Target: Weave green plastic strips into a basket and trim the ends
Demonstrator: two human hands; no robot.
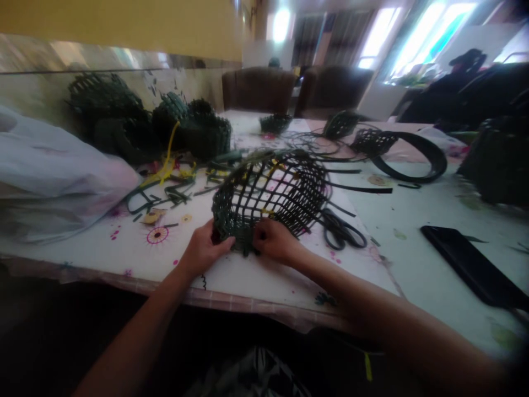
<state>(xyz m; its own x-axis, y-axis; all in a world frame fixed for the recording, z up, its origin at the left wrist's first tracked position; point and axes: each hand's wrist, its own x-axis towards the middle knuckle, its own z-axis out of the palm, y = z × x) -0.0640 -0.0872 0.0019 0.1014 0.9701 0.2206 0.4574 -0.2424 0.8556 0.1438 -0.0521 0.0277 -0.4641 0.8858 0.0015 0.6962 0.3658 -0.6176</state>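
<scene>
The basket (270, 201), woven from dark strips, sits on the table directly ahead of the person, just beyond the front edge, its open lattice turned up toward the viewer. Its longer direction slants from the near left, where the hands are, to the far right, where loose strip ends (372, 189) stick out over the tablecloth (136, 256). How far it is tipped is hard to judge.

Both hands meet it on the near side, so most of the basket lies forward and to the right of them. The left hand (208, 249) is at the near left corner, pinching the rim, thumb in front and fingers curled round behind. The right hand (275, 241) is nearer the middle of the basket, its fingers folded tightly on the near edge; whether they grip a single strip is hidden. Only a narrow stretch of rim separates the two.

Just beside the basket on the right are scissors (341, 227), closer to the right hand than to the left. Farther right lies a phone (471, 264). To the left, well apart from the left hand, is a white bag (61, 176); yellow and green scraps (177, 194) lie between it and the basket. Behind stand more dark baskets (202, 132).
</scene>
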